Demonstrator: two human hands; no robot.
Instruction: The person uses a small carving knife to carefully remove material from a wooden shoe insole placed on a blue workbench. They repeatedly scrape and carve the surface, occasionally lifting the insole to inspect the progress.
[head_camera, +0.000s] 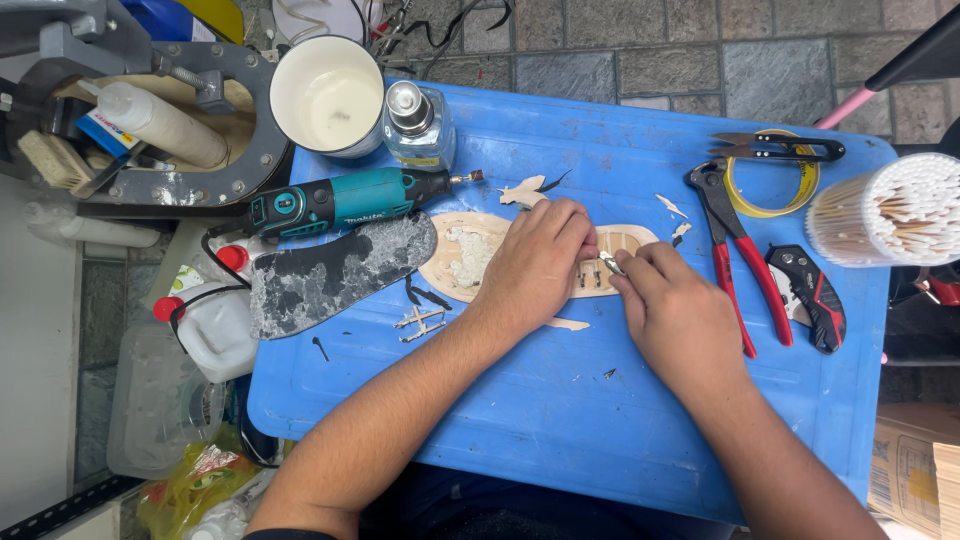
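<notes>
A small pale wooden boat hull (455, 262) lies flat on a blue plastic table (560, 400). My left hand (535, 262) presses down on the hull's middle, fingers curled over it. My right hand (672, 305) sits just right of it, pinching a small metal-tipped tool (610, 264) whose point touches the slatted deck at the hull's right end. White filler covers part of the hull's left section.
A teal rotary tool (345, 200) and a dark worn sanding pad (335, 272) lie at left. A white cup (328, 95) and glass bottle (415, 125) stand behind. Red-handled pliers (740, 265), snips (780, 148), tape roll, folding knife (810, 295) and a tub of sticks (890, 210) lie right.
</notes>
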